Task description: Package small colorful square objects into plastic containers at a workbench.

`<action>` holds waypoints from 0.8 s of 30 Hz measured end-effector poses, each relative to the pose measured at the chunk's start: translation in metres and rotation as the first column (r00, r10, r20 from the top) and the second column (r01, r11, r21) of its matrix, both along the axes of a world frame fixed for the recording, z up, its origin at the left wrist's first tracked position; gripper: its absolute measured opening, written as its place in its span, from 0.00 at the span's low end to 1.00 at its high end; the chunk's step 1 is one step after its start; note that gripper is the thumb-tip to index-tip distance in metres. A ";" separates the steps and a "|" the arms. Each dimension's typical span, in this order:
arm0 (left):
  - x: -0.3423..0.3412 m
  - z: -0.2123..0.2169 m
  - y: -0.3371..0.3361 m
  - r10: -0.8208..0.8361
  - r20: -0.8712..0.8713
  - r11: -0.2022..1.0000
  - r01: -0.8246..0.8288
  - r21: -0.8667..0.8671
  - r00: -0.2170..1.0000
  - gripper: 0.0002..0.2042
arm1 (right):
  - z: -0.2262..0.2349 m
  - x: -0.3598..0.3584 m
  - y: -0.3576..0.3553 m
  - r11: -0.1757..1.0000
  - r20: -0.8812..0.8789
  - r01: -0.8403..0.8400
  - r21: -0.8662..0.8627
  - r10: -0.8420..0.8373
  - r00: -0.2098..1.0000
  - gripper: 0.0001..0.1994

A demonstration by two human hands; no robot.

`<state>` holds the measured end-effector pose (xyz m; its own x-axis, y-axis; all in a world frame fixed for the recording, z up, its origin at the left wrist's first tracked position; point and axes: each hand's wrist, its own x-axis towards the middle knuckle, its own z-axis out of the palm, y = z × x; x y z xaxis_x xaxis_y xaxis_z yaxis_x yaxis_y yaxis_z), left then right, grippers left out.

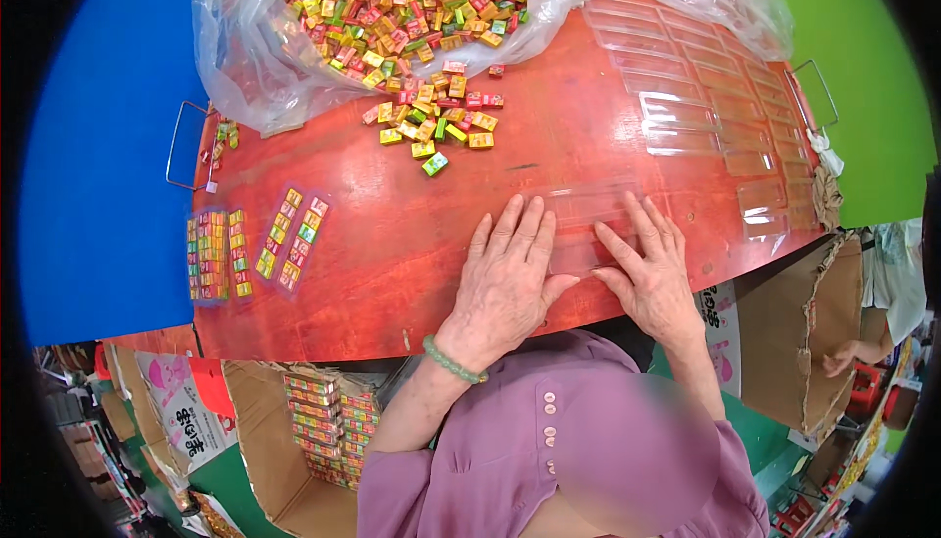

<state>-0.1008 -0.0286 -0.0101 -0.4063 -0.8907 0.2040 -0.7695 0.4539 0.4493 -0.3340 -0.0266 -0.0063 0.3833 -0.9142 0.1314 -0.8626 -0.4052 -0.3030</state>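
My left hand (505, 278), a green bead bracelet at its wrist, lies palm down on the red table with its fingers stretched out. Opposite it, my right hand (647, 273) is also flat, fingers a little spread. Between the two is a clear plastic tray (588, 207), with the fingertips at or against its sides; nothing shows inside it. Neither hand is closed around anything. Beyond my left hand lies a loose heap of small colourful boxes (446, 115), red, yellow, orange and green.
A large clear plastic bag (240, 68) at the back spills more small boxes (412, 4). Filled trays (291, 242) lie at the left. Empty clear trays (676, 124) overlap at the right. Below the table, a cardboard box (270, 469) holds packed stacks; another person's hand (841, 357) shows at right.
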 end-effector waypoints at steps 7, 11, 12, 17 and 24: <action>-0.012 0.005 -0.007 -0.035 -0.090 0.999 0.035 -0.007 0.995 0.36 | 0.018 0.001 0.001 1.000 -0.093 0.000 -0.018 -0.002 0.996 0.26; 0.021 0.013 -0.019 0.048 -0.076 0.994 -0.055 -0.099 0.996 0.35 | 0.044 0.004 -0.012 0.999 0.008 -0.040 0.016 0.039 0.999 0.24; 0.032 0.015 -0.024 0.123 -0.012 0.983 -0.123 -0.136 0.992 0.34 | 0.054 0.013 -0.024 0.995 -0.003 -0.095 -0.041 0.095 0.995 0.21; 0.085 0.005 -0.084 0.320 -0.029 0.940 -0.321 -0.115 0.947 0.30 | 0.059 0.080 -0.112 0.941 0.035 -0.335 0.053 0.333 0.942 0.18; 0.088 -0.013 -0.071 0.202 0.008 0.973 -0.200 -0.113 0.979 0.27 | 0.000 0.130 -0.151 0.918 0.026 -0.394 -0.038 0.395 0.918 0.16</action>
